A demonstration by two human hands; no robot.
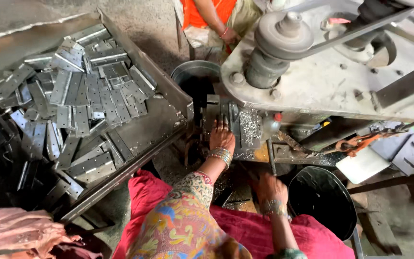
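Observation:
My left hand [222, 135] reaches forward and presses a flat grey metal piece [220, 114] on the bed of a grey press machine [322, 72]; bangles ring the wrist. My right hand [270, 186] is lower, closed around the bottom of a thin dark lever rod [270, 156] that stands up in front of the machine. A heap of grey metal hinge plates [80, 100] fills the metal tray [161, 125] to my left, out of reach of both hands.
A dark round bin [324, 199] stands to the right of my right hand. A metal bucket [193, 76] sits behind the machine bed. Another person in orange [207, 17] sits beyond the machine. A pulley [283, 33] tops the machine. Pink cloth [15, 232] lies lower left.

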